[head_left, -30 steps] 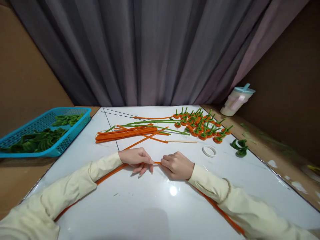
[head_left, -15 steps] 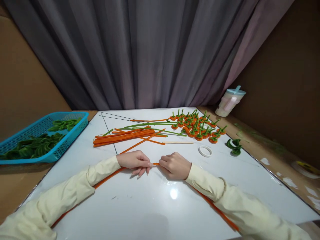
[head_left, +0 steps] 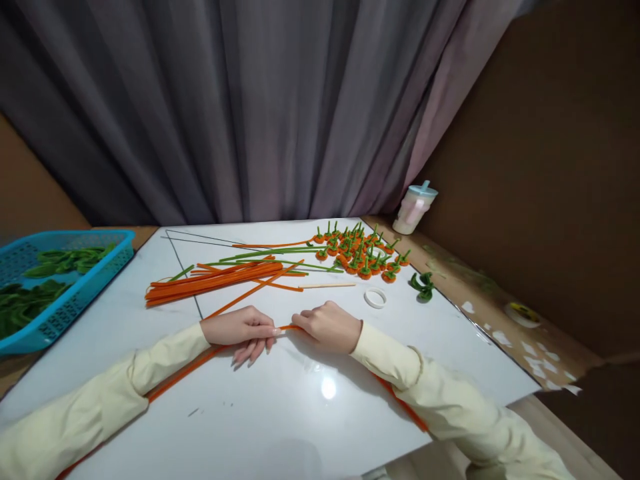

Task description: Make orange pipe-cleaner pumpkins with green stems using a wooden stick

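My left hand (head_left: 245,333) pinches an orange stem (head_left: 287,327) between thumb and forefinger, its other fingers loosely curled below. Close by on the right, my right hand (head_left: 327,327) is closed on the same stem, and a short stretch of it shows between the hands. Longer orange lengths run out beneath both forearms. Behind my left hand lies a bundle of orange stems (head_left: 215,280), with green stems (head_left: 260,254) beyond it. Several small orange pumpkin-like pieces with green stalks (head_left: 365,270) stand grouped at the back right.
A blue basket (head_left: 95,293) of green leaf pieces is at the left. On the white table (head_left: 240,413) lie a white ring (head_left: 375,298), a thin wooden stick (head_left: 327,286) and green curled pieces (head_left: 423,287). A lidded cup (head_left: 416,208) and a tape roll (head_left: 523,315) are at the right.
The whole view has shifted, so the table and its things appear further left. Both hands keep hold of the orange stem, with slightly less space between them.
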{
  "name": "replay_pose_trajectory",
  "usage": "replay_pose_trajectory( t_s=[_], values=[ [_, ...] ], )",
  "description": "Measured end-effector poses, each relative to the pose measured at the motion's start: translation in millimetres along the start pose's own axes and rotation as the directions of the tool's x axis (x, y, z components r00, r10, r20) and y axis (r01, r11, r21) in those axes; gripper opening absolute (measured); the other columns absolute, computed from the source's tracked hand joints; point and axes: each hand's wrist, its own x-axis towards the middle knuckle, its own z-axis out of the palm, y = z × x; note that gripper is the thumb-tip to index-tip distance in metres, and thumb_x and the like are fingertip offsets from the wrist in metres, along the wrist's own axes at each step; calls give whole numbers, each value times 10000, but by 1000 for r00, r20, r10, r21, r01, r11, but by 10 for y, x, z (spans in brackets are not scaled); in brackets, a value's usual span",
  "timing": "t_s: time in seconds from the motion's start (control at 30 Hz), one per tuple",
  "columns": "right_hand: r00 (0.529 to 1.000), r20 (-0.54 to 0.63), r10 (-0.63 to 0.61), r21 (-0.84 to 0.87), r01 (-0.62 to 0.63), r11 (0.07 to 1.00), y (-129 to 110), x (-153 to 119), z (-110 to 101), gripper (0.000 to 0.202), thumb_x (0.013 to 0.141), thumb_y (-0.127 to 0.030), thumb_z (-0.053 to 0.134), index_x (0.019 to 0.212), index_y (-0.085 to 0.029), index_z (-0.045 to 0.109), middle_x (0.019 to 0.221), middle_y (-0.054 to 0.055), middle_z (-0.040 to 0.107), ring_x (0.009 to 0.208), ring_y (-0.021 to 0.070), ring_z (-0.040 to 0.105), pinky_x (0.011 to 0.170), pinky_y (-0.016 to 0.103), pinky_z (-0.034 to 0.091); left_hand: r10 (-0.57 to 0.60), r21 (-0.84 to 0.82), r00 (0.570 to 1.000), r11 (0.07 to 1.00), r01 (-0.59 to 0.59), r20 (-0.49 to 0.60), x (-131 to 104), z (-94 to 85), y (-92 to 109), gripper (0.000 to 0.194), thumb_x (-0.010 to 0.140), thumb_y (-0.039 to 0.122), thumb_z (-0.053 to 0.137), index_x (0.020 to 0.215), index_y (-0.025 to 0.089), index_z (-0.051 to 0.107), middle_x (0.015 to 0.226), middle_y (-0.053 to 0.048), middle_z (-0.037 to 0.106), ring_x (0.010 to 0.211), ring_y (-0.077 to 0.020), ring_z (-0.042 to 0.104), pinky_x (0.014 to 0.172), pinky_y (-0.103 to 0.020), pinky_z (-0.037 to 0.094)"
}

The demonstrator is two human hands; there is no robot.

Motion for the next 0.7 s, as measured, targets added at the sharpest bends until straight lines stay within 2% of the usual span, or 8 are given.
replay_pose_trajectory(
  t_s=[0.1,0.2,0.33,0.4,0.47,0.53,0.63,0.7],
  values=[
    [989,62,131,-15,-131,991,6,-160,-223,176,899,-237,409,980,-163,546,771,52,680,612,183,632,469,266,252,18,-76,1000,997,-16,24,-25,1,56,351,817,470,551,751,125,573,425,29,557,268,-48,359,300,-157,281],
    [986,97,134,32,-138,990,161,-380,-435,150,869,-133,424,921,-176,558,731,53,672,602,169,621,477,245,278,4,-78,999,997,-1,34,-120,-33,154,303,766,411,638,866,128,594,422,57,522,294,-33,279,309,-161,193],
    [992,59,108,447,-123,886,575,-621,-606,225,930,-238,342,881,-159,547,676,28,638,452,93,530,468,208,352,-10,36,997,999,7,82,-303,-140,303,328,746,376,669,976,151,608,481,54,526,348,-48,332,360,-181,245],
    [993,36,112,538,-114,835,747,-676,-623,324,953,-317,281,856,-153,543,676,25,627,416,81,496,468,211,377,-2,81,999,997,-2,47,-385,-202,363,324,793,422,604,960,144,618,463,54,478,355,-57,319,366,-195,243],
    [978,-87,191,435,-135,890,851,-690,-587,364,962,-316,232,884,-148,545,653,33,614,470,106,518,506,226,388,23,99,999,995,-20,-28,-454,-258,407,364,828,470,534,930,132,622,436,67,379,356,-61,259,355,-205,204],
    [951,-163,264,209,-229,951,920,-684,-513,313,953,-262,270,1008,-128,547,651,53,624,517,138,547,512,241,365,47,132,993,991,-33,-106,-512,-307,437,397,841,496,496,917,125,617,441,76,312,368,-63,214,355,-208,177],
    [934,-141,329,-110,-345,932,1084,-683,-411,349,888,-146,393,1223,-127,492,651,71,654,498,161,565,477,244,307,59,227,985,974,-21,-163,-584,-363,461,401,849,496,477,938,128,609,487,58,367,402,-72,258,387,-206,221],
    [922,-177,344,-133,-369,920,1263,-694,-417,369,850,-183,501,1217,-152,527,626,64,658,483,155,570,474,238,311,56,293,976,956,8,-211,-615,-387,471,401,848,497,472,949,134,609,544,39,425,445,-80,310,421,-203,259]
  ],
)
